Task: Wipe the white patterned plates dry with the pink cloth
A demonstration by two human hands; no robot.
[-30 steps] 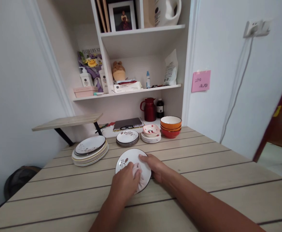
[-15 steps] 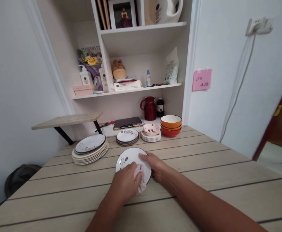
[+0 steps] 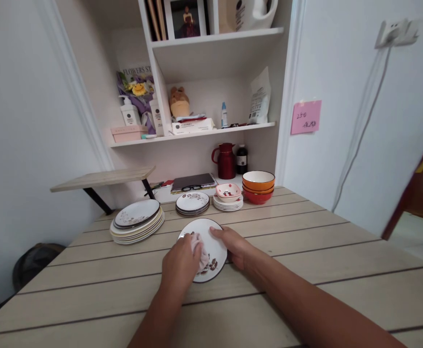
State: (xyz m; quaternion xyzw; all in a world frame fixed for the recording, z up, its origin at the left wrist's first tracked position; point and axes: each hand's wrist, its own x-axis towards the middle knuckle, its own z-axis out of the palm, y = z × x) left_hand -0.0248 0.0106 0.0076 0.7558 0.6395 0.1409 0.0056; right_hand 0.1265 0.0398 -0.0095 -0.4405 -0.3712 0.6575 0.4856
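A white plate (image 3: 215, 246) with a dark rim and brown flower pattern is tilted up above the wooden table (image 3: 305, 251). My right hand (image 3: 235, 245) grips its right edge, thumb on the face and the other fingers hidden behind. Bunched in my left hand (image 3: 182, 261) is a pale pink cloth (image 3: 200, 253), pressed on the left part of the plate's face. Beyond the plate lies a short stack of similar flowered plates (image 3: 192, 202).
At the left stands a taller stack of plates (image 3: 139, 220). Small white plates (image 3: 229, 205) carry a pink dish (image 3: 228, 191), beside stacked orange and red bowls (image 3: 258, 186). A red thermos jug (image 3: 226, 161) and a dark laptop (image 3: 193, 182) are behind. A raised wooden shelf (image 3: 103, 178) juts out at left.
My left hand has moved the cloth leftward across the plate, uncovering brown flowers near its lower edge. My right hand keeps its grip on the plate. The view has shifted slightly.
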